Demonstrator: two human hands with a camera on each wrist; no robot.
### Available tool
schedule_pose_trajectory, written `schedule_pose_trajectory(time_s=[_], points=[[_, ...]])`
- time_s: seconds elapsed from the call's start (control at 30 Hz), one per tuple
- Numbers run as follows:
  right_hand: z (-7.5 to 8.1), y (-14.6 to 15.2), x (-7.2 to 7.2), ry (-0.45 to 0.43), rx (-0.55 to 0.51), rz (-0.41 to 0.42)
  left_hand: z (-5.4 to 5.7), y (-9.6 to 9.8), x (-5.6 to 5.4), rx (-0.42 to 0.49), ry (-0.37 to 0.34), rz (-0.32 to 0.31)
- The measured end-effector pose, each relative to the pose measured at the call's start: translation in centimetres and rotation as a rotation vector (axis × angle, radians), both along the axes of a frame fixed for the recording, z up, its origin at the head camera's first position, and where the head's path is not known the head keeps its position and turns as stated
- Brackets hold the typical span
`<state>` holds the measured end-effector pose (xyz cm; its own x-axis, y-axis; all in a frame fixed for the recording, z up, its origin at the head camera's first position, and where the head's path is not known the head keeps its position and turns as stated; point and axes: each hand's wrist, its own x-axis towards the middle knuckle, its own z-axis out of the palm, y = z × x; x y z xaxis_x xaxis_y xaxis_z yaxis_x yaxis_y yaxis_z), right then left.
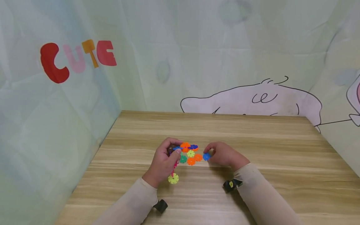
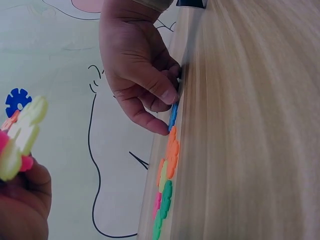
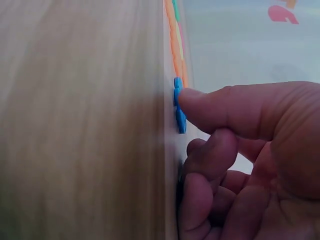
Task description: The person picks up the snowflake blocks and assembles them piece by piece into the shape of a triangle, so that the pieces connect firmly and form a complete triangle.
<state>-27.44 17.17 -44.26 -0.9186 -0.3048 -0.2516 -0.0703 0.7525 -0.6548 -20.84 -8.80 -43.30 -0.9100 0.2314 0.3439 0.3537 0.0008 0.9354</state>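
Note:
My left hand [image 1: 164,161] holds a cluster of joined, notched plastic discs, with an orange disc [image 1: 185,147], a dark blue disc [image 1: 193,147] and a yellow disc [image 1: 173,178] showing. In the left wrist view the cluster's pale yellow disc [image 2: 26,132] is at the far left. To the right, my right hand [image 1: 223,153] pinches a blue notched disc [image 1: 206,156] at table level. Its thumb [image 3: 215,112] presses on that disc in the right wrist view. Loose discs lie between the hands: orange [image 1: 191,161], yellow [image 1: 190,153] and green [image 1: 183,159].
The wooden table [image 1: 253,200] reaches back to a fabric backdrop [image 1: 197,56] with a cartoon drawing and the letters CUTE. Black wrist devices sit at the left sleeve [image 1: 161,206] and the right sleeve [image 1: 232,185].

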Motion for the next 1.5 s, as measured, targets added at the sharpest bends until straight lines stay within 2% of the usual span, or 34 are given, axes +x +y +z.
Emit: schedule_pose_trajectory(time_s=[0.27, 0.43, 0.5, 0.63, 0.8, 0.93, 1.1, 1.5], points=[[0.4, -0.3, 0.3, -0.030, 0.024, 0.002, -0.1, 0.0, -0.2, 0.002, 0.020, 0.003], [0.5, 0.1, 0.3, -0.033, -0.032, 0.040, -0.2, 0.0, -0.3, 0.034, 0.041, 0.005], [0.7, 0.3, 0.3, -0.032, -0.085, 0.066, -0.2, 0.0, -0.3, 0.041, 0.039, 0.008], [1.6, 0.3, 0.4, -0.006, -0.253, 0.109, -0.1, -0.1, -0.3, 0.037, 0.030, 0.015], [3.1, -0.3, 1.3, 0.106, -0.486, 0.150, 0.1, -0.3, -0.3, 0.043, 0.049, 0.019], [3.9, -0.9, 2.2, 0.187, -0.589, 0.163, 0.3, -0.3, -0.3, 0.049, 0.058, 0.027], [4.2, -1.1, 2.7, 0.232, -0.653, 0.199, 0.3, -0.4, -0.3, 0.058, 0.067, 0.043], [4.0, -1.4, 3.0, 0.271, -0.669, 0.232, 0.0, -0.5, -0.5, 0.086, 0.094, 0.019]])
